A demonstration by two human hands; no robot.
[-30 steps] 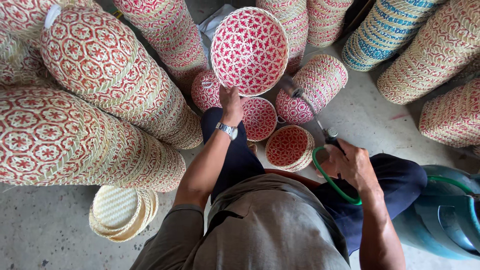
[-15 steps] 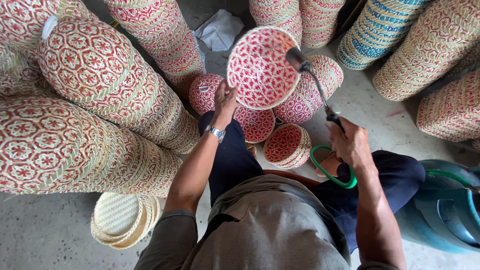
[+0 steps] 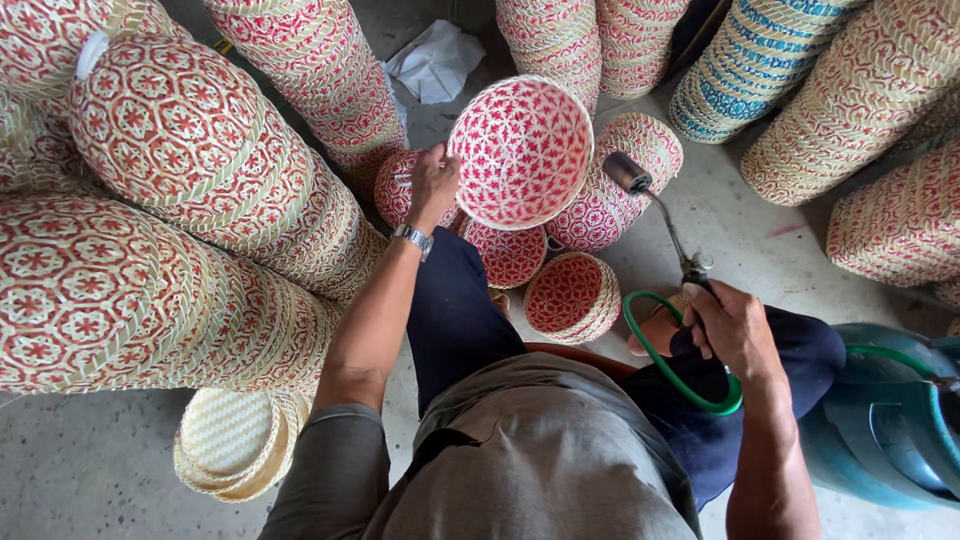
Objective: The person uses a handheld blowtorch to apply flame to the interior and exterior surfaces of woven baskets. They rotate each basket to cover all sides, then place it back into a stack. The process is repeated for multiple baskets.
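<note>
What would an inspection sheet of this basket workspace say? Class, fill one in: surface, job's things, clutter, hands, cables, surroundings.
Surface: bare grey concrete floor, dusty.
Job's things: red-and-white woven bowl held up with its hollow facing the camera; gas torch with its nozzle close beside the bowl's rim.
Clutter: crumpled white sheet on the floor; small red baskets by the knees; plain pale trays.
Hands: left hand grips the bowl's edge, fingers closed; right hand wraps the torch handle.
Cables: green hose loops from the torch toward a blue gas cylinder.
Surroundings: tall stacks of red patterned baskets; one blue patterned stack.
</note>
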